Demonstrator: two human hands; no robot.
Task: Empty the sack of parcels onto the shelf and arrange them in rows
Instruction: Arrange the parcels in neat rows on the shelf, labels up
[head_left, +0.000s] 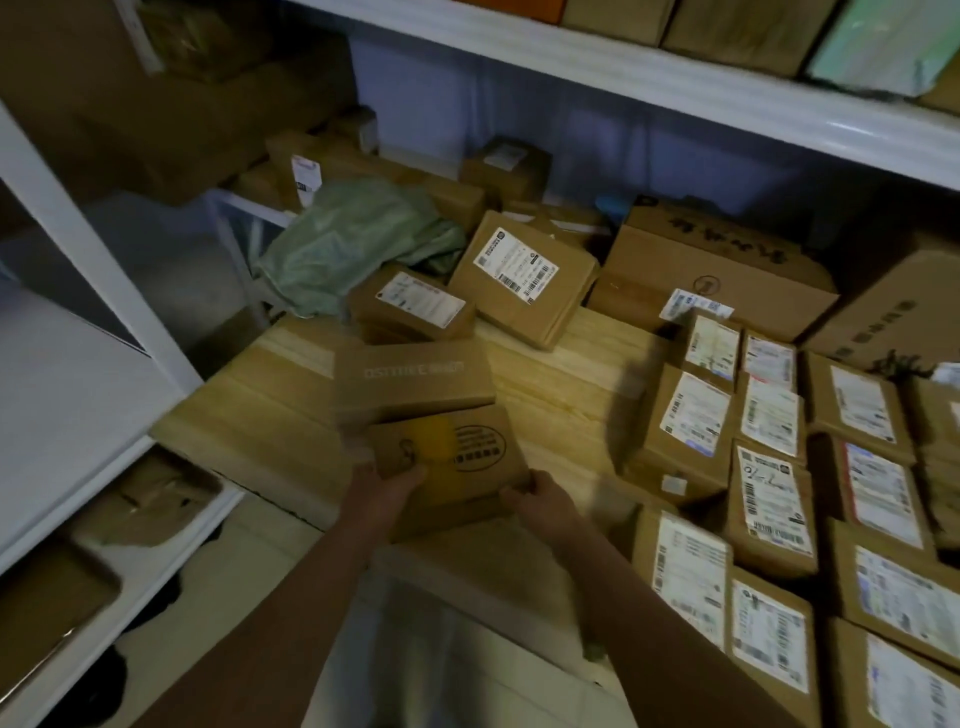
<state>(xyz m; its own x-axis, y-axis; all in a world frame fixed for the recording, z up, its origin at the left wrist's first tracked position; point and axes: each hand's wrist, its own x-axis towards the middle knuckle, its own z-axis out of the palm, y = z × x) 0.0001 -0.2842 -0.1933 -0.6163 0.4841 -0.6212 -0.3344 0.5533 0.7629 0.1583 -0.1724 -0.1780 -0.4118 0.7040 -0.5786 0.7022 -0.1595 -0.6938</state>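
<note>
Where wooden shelf (561, 395) meets white racking (649, 78), left hand (387, 491) and right hand (540, 501) gripping stamped parcel (457, 467) at 6 o'clock, labelled rows (769, 467) at 3 o'clock, green sack (353, 244) at 11 o'clock.

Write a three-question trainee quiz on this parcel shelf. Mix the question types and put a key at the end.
1. True or false: both hands hold the box with the yellow print.
2. Which side of the wooden shelf holds the parcels already set in rows? A) left B) right C) none
3. Fill in: the green sack lies at the ____ left of the shelf, crumpled.

Key
1. True: the left hand and the right hand each have a grip on the box's near edge.
2. B
3. back
</note>
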